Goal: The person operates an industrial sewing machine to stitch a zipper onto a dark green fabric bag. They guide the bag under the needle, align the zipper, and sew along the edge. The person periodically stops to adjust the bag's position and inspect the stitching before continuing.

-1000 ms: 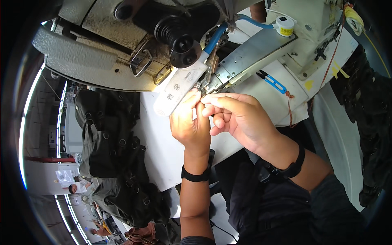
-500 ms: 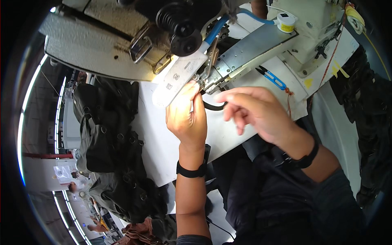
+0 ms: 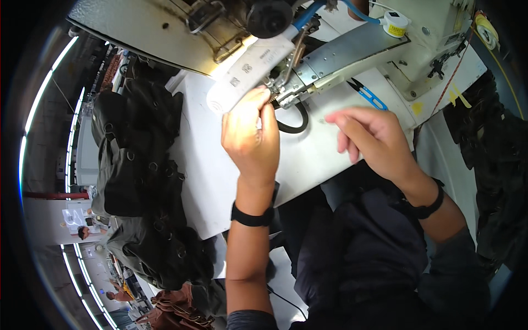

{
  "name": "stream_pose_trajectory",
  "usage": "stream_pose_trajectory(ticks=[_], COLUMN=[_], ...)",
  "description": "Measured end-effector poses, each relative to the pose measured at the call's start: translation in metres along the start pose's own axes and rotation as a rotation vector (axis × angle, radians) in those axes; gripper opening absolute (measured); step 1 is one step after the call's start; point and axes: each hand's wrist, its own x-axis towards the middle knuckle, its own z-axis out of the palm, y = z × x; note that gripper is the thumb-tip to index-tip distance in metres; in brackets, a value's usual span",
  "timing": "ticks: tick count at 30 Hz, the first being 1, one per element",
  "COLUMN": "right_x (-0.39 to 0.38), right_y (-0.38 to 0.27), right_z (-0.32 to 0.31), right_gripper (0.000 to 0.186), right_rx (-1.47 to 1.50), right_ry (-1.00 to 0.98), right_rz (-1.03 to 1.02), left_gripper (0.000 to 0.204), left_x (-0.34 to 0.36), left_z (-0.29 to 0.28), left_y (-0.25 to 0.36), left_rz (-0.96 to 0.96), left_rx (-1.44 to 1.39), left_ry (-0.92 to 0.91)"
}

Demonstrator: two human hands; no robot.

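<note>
My left hand (image 3: pixel 250 129) is closed in a pinch beside the needle area of a sewing machine (image 3: pixel 286 93). A black strap (image 3: pixel 300 124) curves in a loop from its fingertips back toward the machine's narrow arm; the pinched end is mostly hidden by the fingers. To the right, my right hand (image 3: pixel 374 137) hovers over the white tabletop, fingers loosely bent and index finger stretched toward the loop, apart from it. Nothing shows in that hand. Blue thread snips (image 3: pixel 369 94) lie on the table beyond it.
A white rounded bar (image 3: pixel 247 74) on a blue tube slants over my left fingers. The machine's head (image 3: pixel 148 33) overhangs at upper left. Dark fabric pieces with metal rings (image 3: pixel 137 170) hang along the table's left side. A small white round container (image 3: pixel 395 25) stands on the machine bed.
My right hand has drawn away to the right from the strap, which now shows as a fuller loop. My left hand stays pinched by the needle area. The whole view has shifted slightly.
</note>
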Motion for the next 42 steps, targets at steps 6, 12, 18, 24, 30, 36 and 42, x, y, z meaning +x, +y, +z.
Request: stream_pose_trajectory(ticks=[6, 12, 18, 24, 30, 36, 42], right_x=[0.050, 0.080, 0.074, 0.074, 0.074, 0.071, 0.036], right_y=[-0.025, -0.031, -0.027, -0.022, -0.018, -0.016, 0.025], right_z=[0.019, 0.032, 0.044, 0.045, 0.051, 0.053, 0.048], right_gripper=[0.034, 0.027, 0.027, 0.024, 0.023, 0.019, 0.023], right_rx=[0.024, 0.035, 0.134, 0.053, 0.055, -0.014, -0.130], right_ry=[0.006, 0.018, 0.091, 0.096, 0.122, 0.172, 0.346], right_rz=[-0.194, -0.118, -0.215, -0.274, -0.253, -0.218, -0.403], left_gripper=[0.064, 0.070, 0.033, 0.022, 0.019, 0.029, 0.034], left_x=[0.034, 0.049, 0.046, 0.046, 0.047, 0.046, 0.043], left_z=[-0.052, -0.037, -0.037, -0.102, -0.118, -0.122, -0.135], left_y=[-0.020, -0.096, -0.094, -0.030, -0.009, -0.008, -0.021], left_rz=[0.269, 0.459, 0.516, 0.471, 0.476, 0.405, 0.339], left_rx=[0.044, 0.370, 0.311, 0.411, 0.436, 0.423, 0.489], left_ry=[-0.534, -0.569, -0.325, -0.397, -0.432, -0.505, -0.424])
